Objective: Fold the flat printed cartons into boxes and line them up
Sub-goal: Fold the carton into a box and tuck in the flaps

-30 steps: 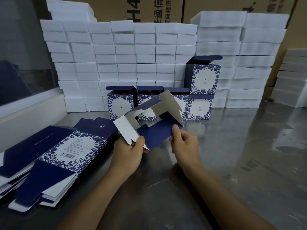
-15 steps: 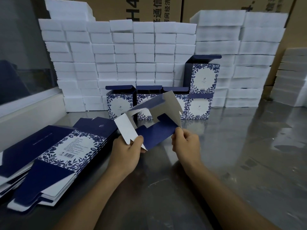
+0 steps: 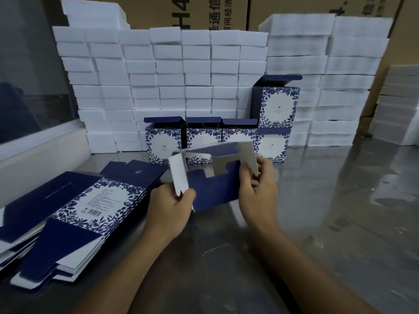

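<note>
I hold a half-folded carton, navy outside and white inside, above the steel table. My left hand pinches its left white flap near the lower corner. My right hand grips the right side, fingers curled round a bottom flap. A stack of flat printed cartons lies at the left. Several folded blue-and-white boxes stand in a row behind the carton, lids up, with one more box stacked on the rightmost.
White foam blocks are piled in a wall behind the boxes, with more piles at the right. Brown shipping cartons stand behind them. The shiny steel table stretches to the right.
My right hand has moved up and right along the carton, now curled round the right-hand flap. The carton's flaps have turned slightly; my left hand keeps its pinch.
</note>
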A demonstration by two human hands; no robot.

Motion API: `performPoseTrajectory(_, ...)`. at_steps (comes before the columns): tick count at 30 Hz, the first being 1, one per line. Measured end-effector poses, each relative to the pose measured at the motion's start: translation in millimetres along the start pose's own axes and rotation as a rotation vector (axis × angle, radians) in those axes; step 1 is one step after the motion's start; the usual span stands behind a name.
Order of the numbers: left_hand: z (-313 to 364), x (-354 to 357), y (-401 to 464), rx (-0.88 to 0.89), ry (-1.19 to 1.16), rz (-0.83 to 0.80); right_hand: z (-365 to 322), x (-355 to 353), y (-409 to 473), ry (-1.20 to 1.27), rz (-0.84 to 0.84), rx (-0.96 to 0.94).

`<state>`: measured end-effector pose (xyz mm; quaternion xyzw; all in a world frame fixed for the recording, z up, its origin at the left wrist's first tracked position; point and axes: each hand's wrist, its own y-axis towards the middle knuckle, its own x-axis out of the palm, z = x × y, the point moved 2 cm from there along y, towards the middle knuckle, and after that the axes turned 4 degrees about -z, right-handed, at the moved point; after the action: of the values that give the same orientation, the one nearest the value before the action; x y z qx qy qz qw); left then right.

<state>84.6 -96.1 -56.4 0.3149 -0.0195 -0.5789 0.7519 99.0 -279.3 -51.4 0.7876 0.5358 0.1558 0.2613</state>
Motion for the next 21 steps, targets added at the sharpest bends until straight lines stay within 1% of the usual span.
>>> performPoseTrajectory(1, 1, 0, -1, 0.039, 0.058, -0.007, -4, 1, -1, 0.007, -0.006, -0.047)
performPoseTrajectory(3, 4, -2, -2, 0.111, 0.133, 0.006, -8, 4, -2, 0.024, -0.028, -0.082)
performPoseTrajectory(7, 9, -6, -1, 0.195, 0.079, 0.102, -14, 10, -5, 0.017, -0.134, -0.16)
performPoseTrajectory(10, 12, -9, 0, 0.248, 0.067, 0.165, -14, 14, -8, 0.035, -0.222, -0.151)
performPoseTrajectory(13, 12, -12, 0, 0.248, 0.14, 0.155, -11, 16, -8, 0.068, -0.281, -0.095)
performPoseTrajectory(15, 11, -13, 1, 0.237, 0.173, 0.176, -9, 16, -8, 0.063, -0.292, -0.084)
performPoseTrajectory(19, 11, -16, 3, 0.171, 0.126, 0.214, -1, 19, -9, 0.041, -0.313, -0.047)
performPoseTrajectory(21, 11, -16, 4, 0.143, 0.102, 0.216, 3, 20, -10, -0.012, -0.331, -0.045)
